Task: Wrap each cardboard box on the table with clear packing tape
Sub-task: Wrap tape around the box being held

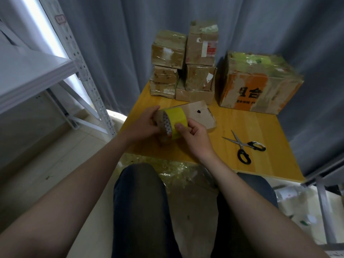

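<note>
Over the near-left part of the surface point(251, 123), the left hand point(144, 125) is holding the yellow tape roll point(176, 118), its grip curled round the roll's side, while the right hand point(195, 135) is pinching the outer band. Along the far edge, cardboard boxes point(186, 62) are standing stacked, scissors point(242, 146) lying open nearby.

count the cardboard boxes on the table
8: left stack of three, middle stack of three, large box at right, flat box by the tape roll. More may hide behind.
</note>
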The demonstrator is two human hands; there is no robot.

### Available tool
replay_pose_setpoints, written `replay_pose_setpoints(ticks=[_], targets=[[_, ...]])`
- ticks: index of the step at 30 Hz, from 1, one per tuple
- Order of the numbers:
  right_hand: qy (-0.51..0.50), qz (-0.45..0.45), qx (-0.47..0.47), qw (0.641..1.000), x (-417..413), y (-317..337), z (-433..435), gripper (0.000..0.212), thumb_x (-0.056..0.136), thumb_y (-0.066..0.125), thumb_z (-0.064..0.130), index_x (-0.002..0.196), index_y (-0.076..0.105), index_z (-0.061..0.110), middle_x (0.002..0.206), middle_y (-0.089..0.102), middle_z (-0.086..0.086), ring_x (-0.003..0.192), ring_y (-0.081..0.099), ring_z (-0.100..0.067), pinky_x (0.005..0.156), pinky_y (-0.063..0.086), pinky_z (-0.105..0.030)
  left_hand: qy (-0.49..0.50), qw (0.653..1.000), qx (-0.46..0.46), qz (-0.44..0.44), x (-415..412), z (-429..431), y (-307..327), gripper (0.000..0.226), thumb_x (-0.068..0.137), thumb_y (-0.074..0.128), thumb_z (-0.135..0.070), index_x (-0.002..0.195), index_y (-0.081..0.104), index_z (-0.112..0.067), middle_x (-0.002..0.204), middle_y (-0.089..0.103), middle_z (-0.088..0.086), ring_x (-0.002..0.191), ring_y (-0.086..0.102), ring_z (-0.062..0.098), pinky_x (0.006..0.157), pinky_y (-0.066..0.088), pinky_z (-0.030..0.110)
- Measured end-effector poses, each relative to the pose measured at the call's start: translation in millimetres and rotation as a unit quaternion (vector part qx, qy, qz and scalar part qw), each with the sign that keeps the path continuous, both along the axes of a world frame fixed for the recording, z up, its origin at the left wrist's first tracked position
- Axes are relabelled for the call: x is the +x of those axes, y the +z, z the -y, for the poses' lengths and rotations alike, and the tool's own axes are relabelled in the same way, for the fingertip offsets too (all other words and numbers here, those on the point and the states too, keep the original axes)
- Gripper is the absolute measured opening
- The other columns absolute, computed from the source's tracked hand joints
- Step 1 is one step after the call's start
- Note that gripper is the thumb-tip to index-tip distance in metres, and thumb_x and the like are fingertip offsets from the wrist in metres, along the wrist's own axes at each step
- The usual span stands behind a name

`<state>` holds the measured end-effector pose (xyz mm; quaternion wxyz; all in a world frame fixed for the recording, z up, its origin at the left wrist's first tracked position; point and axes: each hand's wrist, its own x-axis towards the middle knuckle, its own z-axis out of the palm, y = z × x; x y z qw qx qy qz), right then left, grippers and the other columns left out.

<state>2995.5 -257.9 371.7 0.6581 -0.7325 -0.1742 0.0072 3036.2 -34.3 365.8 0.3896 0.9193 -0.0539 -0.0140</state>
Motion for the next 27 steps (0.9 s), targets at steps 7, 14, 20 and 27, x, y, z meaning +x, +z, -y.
replay_pose_setpoints(ticks=[7, 14, 20, 27], targets=[[-0.046, -0.017, -0.017, 0.999, 15.6, 8.5, -19.8, 0.021, 0.103, 0.063, 0.024, 0.083, 0.065, 0.020, 0.065, 0.067, 0.016, 0.061, 0.060, 0.003, 0.057, 0.044, -0.016, 0.026, 0.998, 0.040, -0.035, -6.3, 2.2, -25.5, 0.142, 0.054, 0.088, -0.072, 0.162, 0.003, -0.034, 0.164, 0.023, -0.005, 0.147, 0.032, 0.024, 0.118, 0.034, 0.048], [-0.061, -0.037, -0.110, 0.991, 14.4, 33.2, -7.4, 0.047, 0.103, 0.061, 0.037, 0.061, 0.055, 0.018, 0.052, 0.051, 0.007, 0.047, 0.045, -0.004, 0.050, 0.035, -0.022, 0.013, 0.996, 0.072, -0.049, -4.1, 2.3, -19.1, 0.141, 0.053, 0.087, -0.072, 0.162, 0.007, -0.032, 0.165, 0.019, -0.005, 0.148, 0.030, 0.025, 0.118, 0.033, 0.051], [-0.040, -0.138, -0.110, 0.984, -33.8, 35.3, 8.8, 0.054, 0.106, 0.058, 0.028, 0.053, 0.054, 0.022, 0.038, 0.051, 0.012, 0.033, 0.044, 0.001, 0.041, 0.033, -0.013, -0.025, 0.994, 0.097, -0.049, -1.2, 4.4, -14.8, 0.132, 0.064, 0.091, -0.053, 0.163, 0.008, -0.027, 0.163, 0.020, -0.001, 0.145, 0.034, 0.027, 0.115, 0.037, 0.048], [-0.014, -0.169, -0.091, 0.981, -66.0, 11.4, 14.6, 0.054, 0.103, 0.059, 0.046, 0.079, 0.071, 0.000, 0.070, 0.076, -0.010, 0.066, 0.073, -0.031, 0.061, 0.056, -0.029, -0.095, 0.984, 0.142, -0.059, -8.3, 5.9, -8.6, 0.140, 0.058, 0.090, -0.063, 0.164, 0.007, -0.025, 0.162, 0.018, -0.005, 0.145, 0.031, 0.023, 0.112, 0.034, 0.038]])
